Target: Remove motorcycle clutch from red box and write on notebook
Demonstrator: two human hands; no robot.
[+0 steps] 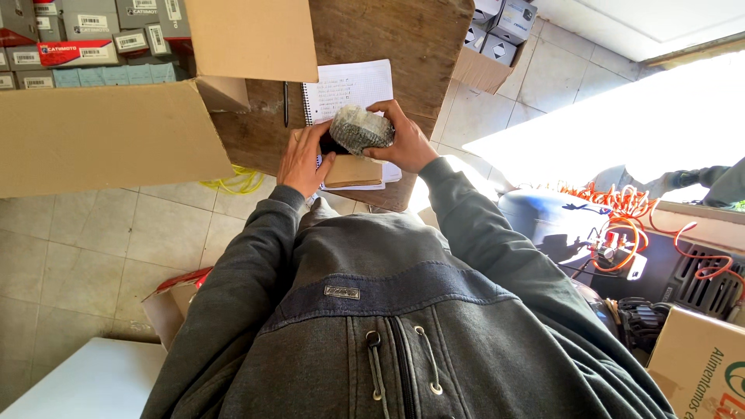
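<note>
Hands hold plastic-wrapped part (pixel 361 129) above counter (pixel 403 46) and spiral notebook (pixel 349 89): right hand (pixel 407 143) clamps its side, left hand (pixel 304 159) supports its end. Slick wrap could slip, dropping it onto notebook.

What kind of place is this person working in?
Probably a parts shop's stockroom or workshop. Stacked small product boxes fill an open carton, a notebook lies on the wooden table, and an air compressor with an orange coiled hose stands on the tiled floor.
</note>
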